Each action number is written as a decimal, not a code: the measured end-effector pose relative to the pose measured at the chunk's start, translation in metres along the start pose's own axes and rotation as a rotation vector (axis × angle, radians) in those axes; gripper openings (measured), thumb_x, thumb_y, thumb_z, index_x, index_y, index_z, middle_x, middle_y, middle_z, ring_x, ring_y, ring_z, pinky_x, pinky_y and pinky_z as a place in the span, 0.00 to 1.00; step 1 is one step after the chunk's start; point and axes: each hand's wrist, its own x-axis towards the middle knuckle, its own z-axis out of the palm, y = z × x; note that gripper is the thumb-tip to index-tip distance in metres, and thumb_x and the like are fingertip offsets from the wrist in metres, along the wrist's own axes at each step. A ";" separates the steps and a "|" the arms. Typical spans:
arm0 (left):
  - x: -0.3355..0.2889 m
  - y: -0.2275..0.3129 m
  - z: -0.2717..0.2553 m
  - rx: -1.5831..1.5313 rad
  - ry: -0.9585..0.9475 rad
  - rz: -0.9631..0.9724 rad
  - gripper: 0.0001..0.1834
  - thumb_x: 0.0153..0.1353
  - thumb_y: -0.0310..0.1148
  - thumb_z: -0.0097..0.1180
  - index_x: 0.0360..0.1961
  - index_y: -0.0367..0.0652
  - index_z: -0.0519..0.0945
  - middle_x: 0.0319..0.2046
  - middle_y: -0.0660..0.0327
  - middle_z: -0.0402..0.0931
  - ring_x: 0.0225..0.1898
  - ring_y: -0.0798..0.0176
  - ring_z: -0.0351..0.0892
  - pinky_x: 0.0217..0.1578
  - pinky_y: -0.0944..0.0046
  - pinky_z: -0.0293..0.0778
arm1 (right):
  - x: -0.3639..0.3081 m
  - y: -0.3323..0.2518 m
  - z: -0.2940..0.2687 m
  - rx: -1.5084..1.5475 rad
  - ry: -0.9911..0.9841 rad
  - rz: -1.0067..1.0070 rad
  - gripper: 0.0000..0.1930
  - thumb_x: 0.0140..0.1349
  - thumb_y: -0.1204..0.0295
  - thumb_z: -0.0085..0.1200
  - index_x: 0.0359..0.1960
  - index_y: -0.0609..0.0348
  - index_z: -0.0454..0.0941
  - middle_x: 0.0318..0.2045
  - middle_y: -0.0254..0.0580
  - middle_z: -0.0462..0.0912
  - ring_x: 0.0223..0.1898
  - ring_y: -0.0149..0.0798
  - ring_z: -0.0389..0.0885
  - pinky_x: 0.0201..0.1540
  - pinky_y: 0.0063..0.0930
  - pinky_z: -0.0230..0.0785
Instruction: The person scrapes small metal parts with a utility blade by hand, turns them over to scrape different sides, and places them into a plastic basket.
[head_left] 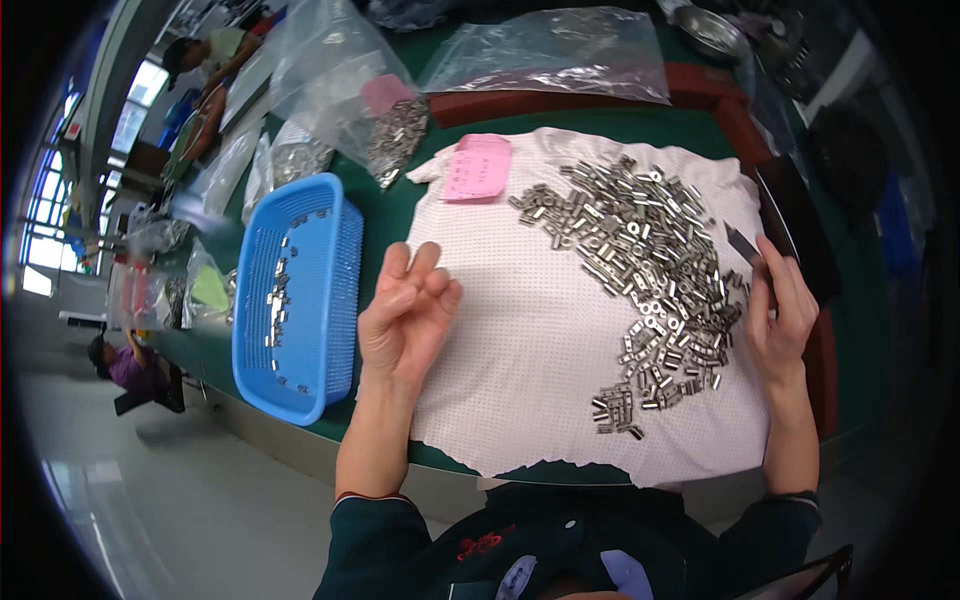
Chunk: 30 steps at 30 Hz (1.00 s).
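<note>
A large pile of small shiny metal parts (pixel 655 260) curves over a white dotted cloth (pixel 510 370); some are short cylinders, others rings. Left of the pile, my left hand (pixel 400 315) is raised over the cloth's left edge, palm up. Its fingers curl in toward the thumb, and whatever they may pinch is too hidden to make out. At the pile's right side, my right hand (pixel 785 315) is closed around a thin dark pointed tool (pixel 740 244), its tip toward the parts. Most of the tool's handle is hidden by my fingers.
A blue plastic basket (pixel 352 290) with a few metal parts stands left of the cloth. A pink note (pixel 478 168) lies on the cloth's far left. Bags (pixel 550 50) of clear plastic lie behind. A dark red wooden edge (pixel 822 370) borders the right. Other people (pixel 140 365) sit at far left.
</note>
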 end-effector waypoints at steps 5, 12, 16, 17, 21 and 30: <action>-0.008 0.000 0.006 0.160 0.008 0.033 0.11 0.50 0.16 0.51 0.29 0.45 0.66 0.25 0.66 0.63 0.11 0.79 0.58 0.43 0.60 0.72 | 0.003 0.011 0.007 0.000 0.038 0.058 0.15 0.45 0.84 0.51 0.38 0.63 0.75 0.18 0.40 0.72 0.17 0.38 0.70 0.20 0.28 0.62; -0.013 -0.034 0.017 1.304 -0.122 0.612 0.09 0.50 0.14 0.52 0.27 0.39 0.68 0.18 0.65 0.67 0.14 0.77 0.63 0.34 0.61 0.75 | -0.001 0.017 0.010 0.053 0.130 0.067 0.10 0.46 0.81 0.51 0.33 0.61 0.75 0.19 0.40 0.73 0.21 0.39 0.74 0.23 0.28 0.66; -0.010 -0.040 0.057 2.012 -0.168 0.286 0.23 0.47 0.23 0.59 0.47 0.39 0.70 0.43 0.54 0.73 0.36 0.63 0.72 0.49 0.59 0.66 | -0.004 0.018 0.009 0.072 0.183 0.054 0.09 0.47 0.81 0.51 0.32 0.62 0.76 0.20 0.40 0.73 0.21 0.40 0.74 0.23 0.29 0.66; -0.009 -0.043 0.068 2.209 -0.338 0.318 0.27 0.44 0.24 0.61 0.49 0.42 0.71 0.50 0.54 0.70 0.47 0.58 0.70 0.52 0.56 0.62 | -0.005 0.016 0.009 0.087 0.191 0.052 0.09 0.47 0.81 0.51 0.32 0.62 0.76 0.20 0.40 0.73 0.21 0.40 0.74 0.23 0.29 0.66; -0.003 -0.053 0.087 2.253 -0.518 0.173 0.23 0.42 0.26 0.62 0.43 0.41 0.74 0.50 0.56 0.66 0.54 0.51 0.61 0.53 0.53 0.58 | -0.006 0.011 0.011 0.135 0.163 0.035 0.09 0.47 0.80 0.51 0.33 0.61 0.76 0.20 0.40 0.73 0.21 0.40 0.74 0.23 0.29 0.66; 0.038 -0.087 0.073 2.328 -0.630 0.306 0.05 0.47 0.28 0.58 0.28 0.44 0.78 0.22 0.65 0.74 0.29 0.63 0.68 0.36 0.62 0.53 | -0.006 0.012 0.009 0.146 0.190 -0.010 0.11 0.46 0.80 0.50 0.33 0.61 0.75 0.22 0.39 0.74 0.22 0.41 0.75 0.24 0.30 0.67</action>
